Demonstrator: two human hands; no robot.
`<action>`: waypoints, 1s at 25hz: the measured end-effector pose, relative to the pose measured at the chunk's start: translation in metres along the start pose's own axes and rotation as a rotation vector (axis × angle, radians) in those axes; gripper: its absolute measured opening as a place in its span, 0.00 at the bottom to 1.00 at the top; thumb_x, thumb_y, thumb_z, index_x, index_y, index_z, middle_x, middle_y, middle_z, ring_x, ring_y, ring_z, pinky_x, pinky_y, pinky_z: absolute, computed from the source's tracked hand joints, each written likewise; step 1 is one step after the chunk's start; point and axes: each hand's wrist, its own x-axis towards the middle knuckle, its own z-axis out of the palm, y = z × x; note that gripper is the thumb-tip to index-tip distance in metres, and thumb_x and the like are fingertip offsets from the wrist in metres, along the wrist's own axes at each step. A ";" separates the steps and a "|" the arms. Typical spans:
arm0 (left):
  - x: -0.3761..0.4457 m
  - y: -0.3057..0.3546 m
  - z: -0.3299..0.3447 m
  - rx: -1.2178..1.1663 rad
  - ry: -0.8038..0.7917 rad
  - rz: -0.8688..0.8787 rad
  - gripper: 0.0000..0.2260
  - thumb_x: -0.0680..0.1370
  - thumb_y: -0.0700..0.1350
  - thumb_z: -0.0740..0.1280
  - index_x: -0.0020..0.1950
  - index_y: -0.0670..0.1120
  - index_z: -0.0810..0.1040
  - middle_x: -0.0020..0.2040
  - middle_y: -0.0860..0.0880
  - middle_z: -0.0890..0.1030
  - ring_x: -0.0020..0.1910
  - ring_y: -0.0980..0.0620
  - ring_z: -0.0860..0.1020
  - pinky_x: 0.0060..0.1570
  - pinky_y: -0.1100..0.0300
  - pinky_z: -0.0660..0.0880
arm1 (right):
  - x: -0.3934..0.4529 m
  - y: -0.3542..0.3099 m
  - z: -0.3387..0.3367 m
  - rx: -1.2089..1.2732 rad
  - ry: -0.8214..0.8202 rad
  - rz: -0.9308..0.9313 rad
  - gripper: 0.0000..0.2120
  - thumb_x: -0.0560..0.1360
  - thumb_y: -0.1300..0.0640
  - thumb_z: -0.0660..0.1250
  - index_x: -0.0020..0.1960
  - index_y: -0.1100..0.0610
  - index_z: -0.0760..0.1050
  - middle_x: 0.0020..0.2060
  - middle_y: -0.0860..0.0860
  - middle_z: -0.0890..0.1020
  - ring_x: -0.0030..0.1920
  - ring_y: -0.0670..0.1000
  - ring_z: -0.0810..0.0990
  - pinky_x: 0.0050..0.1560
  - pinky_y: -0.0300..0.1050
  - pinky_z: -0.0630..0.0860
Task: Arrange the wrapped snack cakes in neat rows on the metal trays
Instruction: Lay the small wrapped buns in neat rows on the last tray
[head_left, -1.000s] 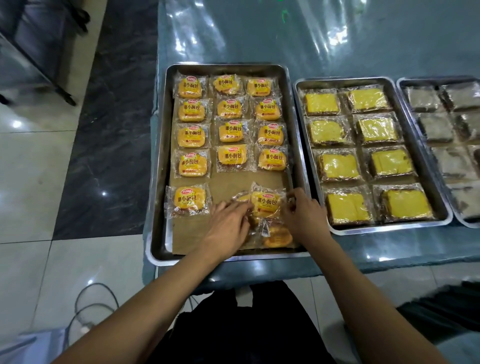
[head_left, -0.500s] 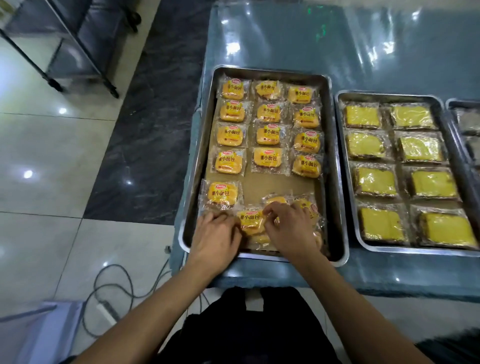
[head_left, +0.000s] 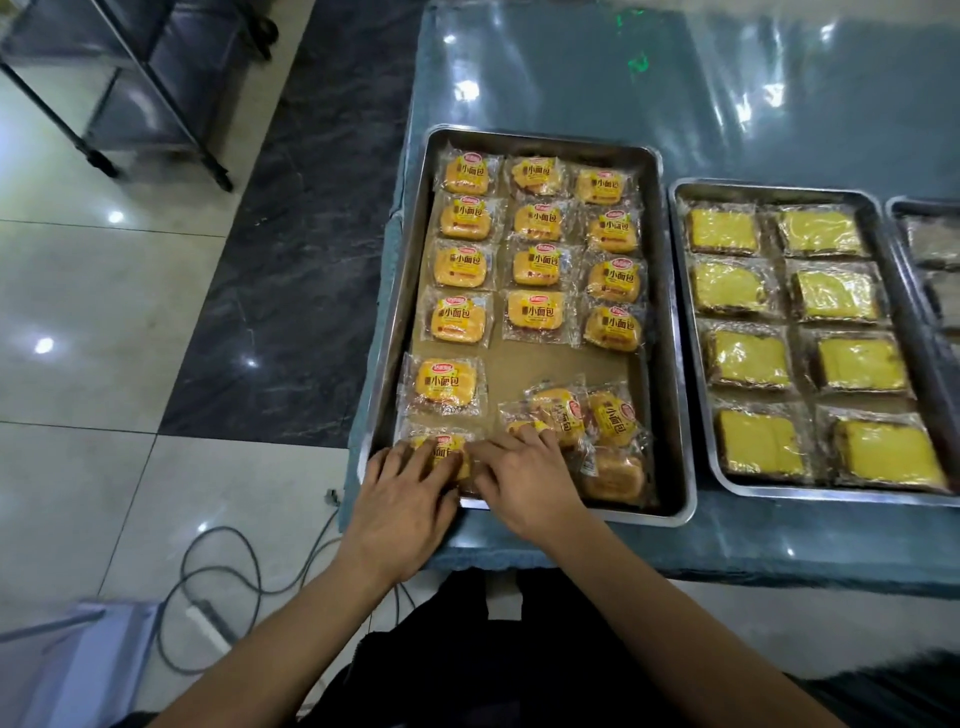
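A metal tray (head_left: 540, 139) lined with brown paper holds several wrapped orange snack cakes (head_left: 535, 267) in three columns. One more wrapped cake (head_left: 448, 387) lies alone below the left column. Another wrapped cake (head_left: 444, 451) sits in the tray's near left corner. My left hand (head_left: 402, 493) rests its straight fingers on that cake's left side. My right hand (head_left: 524, 483) touches its right side with its fingers stretched out. A loose pile of wrapped cakes (head_left: 605, 415) lies at the near right of the tray, just past my right hand.
A second metal tray (head_left: 779, 188) to the right holds yellow wrapped cake slices (head_left: 748, 358) in two columns. A third tray (head_left: 901, 205) shows at the right edge. The trays stand on a blue table (head_left: 571, 78) under clear plastic. Cables (head_left: 218, 577) lie on the floor.
Both hands have carried one wrapped cake from the pile leftward and set it in the near left corner of the tray. The camera view has shifted left.
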 end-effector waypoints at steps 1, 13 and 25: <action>0.000 0.000 0.002 -0.002 -0.026 -0.005 0.22 0.82 0.58 0.51 0.72 0.53 0.72 0.70 0.46 0.75 0.67 0.40 0.71 0.67 0.43 0.66 | -0.001 0.005 -0.002 0.002 0.025 0.033 0.25 0.76 0.45 0.48 0.64 0.48 0.77 0.57 0.48 0.82 0.59 0.57 0.75 0.60 0.56 0.67; 0.046 0.040 -0.014 -0.090 -0.052 0.199 0.22 0.84 0.56 0.49 0.78 0.55 0.60 0.77 0.52 0.65 0.73 0.47 0.63 0.73 0.47 0.58 | -0.002 0.082 -0.033 -0.060 0.137 0.595 0.16 0.78 0.39 0.62 0.53 0.50 0.81 0.54 0.51 0.79 0.58 0.57 0.73 0.62 0.56 0.64; 0.063 0.058 -0.006 -0.082 -0.148 0.213 0.26 0.82 0.49 0.60 0.79 0.58 0.57 0.79 0.50 0.58 0.76 0.45 0.58 0.76 0.45 0.55 | -0.004 0.105 -0.052 0.105 0.201 0.668 0.12 0.76 0.45 0.62 0.50 0.53 0.76 0.50 0.51 0.80 0.56 0.57 0.76 0.63 0.57 0.65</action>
